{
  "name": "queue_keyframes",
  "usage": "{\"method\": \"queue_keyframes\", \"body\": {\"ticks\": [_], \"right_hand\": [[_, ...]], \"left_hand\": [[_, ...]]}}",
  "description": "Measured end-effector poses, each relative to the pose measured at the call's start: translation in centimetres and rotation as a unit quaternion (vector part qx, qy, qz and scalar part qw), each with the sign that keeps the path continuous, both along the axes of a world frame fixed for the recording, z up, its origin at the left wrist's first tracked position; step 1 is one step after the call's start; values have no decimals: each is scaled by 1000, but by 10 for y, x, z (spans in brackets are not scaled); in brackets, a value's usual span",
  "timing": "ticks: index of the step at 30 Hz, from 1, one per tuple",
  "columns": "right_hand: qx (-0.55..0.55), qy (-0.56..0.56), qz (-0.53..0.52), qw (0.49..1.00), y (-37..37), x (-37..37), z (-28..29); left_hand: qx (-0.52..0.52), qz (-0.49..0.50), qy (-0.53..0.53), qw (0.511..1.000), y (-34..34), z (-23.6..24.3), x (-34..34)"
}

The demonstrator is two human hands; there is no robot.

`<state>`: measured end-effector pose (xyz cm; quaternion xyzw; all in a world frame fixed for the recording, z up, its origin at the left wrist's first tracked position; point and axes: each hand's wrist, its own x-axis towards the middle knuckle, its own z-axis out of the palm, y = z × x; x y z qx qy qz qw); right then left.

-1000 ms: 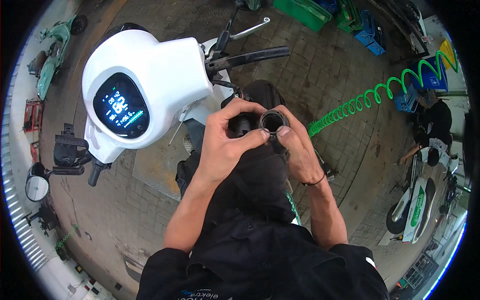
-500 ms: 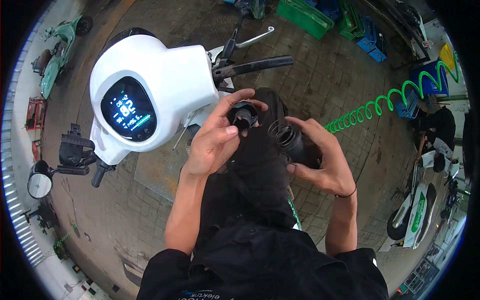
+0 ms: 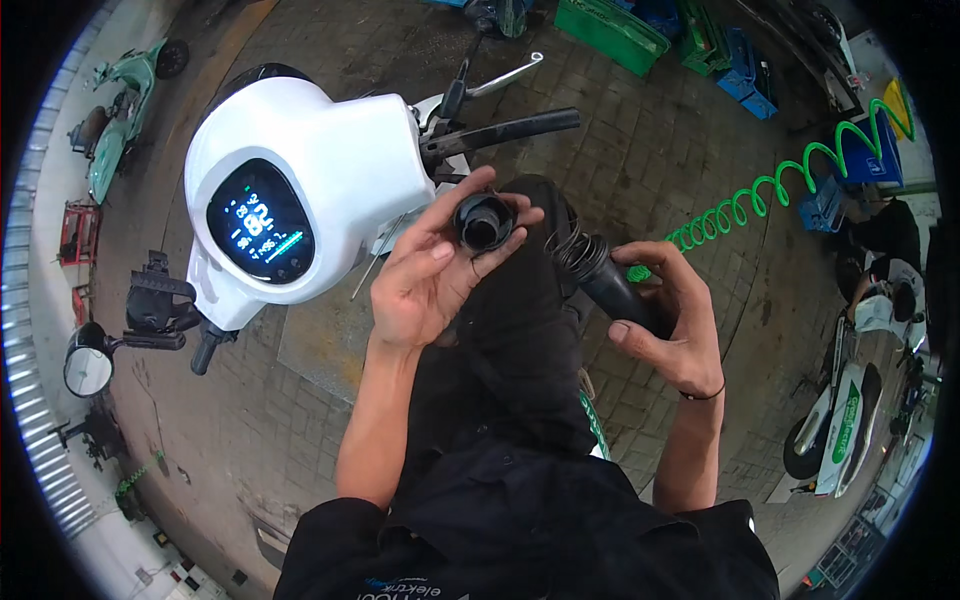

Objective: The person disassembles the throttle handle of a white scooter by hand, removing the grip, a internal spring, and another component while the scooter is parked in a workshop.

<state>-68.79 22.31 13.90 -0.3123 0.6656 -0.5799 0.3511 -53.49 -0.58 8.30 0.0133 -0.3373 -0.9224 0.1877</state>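
My left hand (image 3: 408, 285) is closed on a small black round hollow part (image 3: 486, 224), its fingers behind it and its open mouth facing me. My right hand (image 3: 678, 325) grips a black handlebar grip (image 3: 612, 288), slanted with its ribbed end toward the left hand. Thin dark coils (image 3: 572, 248), wire or spring, loop around that end. The two parts are apart, both above my dark-clad leg (image 3: 510, 330). Beyond the left hand, a bare dark handlebar end (image 3: 505, 133) sticks out of a white scooter (image 3: 335, 150), below a silver lever (image 3: 508, 74).
The scooter's lit display (image 3: 260, 222) and mirror (image 3: 90, 368) are at the left. A green coiled hose (image 3: 745, 205) stretches across the right side. Green and blue crates (image 3: 612, 35) stand at the back. Another person (image 3: 885, 275) is beside a parked scooter (image 3: 838, 430) at far right.
The hollow part has turned in my left hand, so its round mouth shows more fully. My right hand has shifted slightly right with the grip, and more of the grip's length shows.
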Motion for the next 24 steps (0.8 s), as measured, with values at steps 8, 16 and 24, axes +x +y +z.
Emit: {"method": "queue_keyframes", "body": {"ticks": [8, 16, 24], "right_hand": [[-38, 183, -7, 982, 0, -6, 7], [25, 350, -23, 936, -24, 6, 40], [49, 265, -44, 962, -31, 3, 32]], "left_hand": [[-165, 10, -117, 979, 2, 2, 2], [-381, 5, -205, 901, -12, 0, -6], [-361, 46, -254, 896, -1, 3, -5]]}}
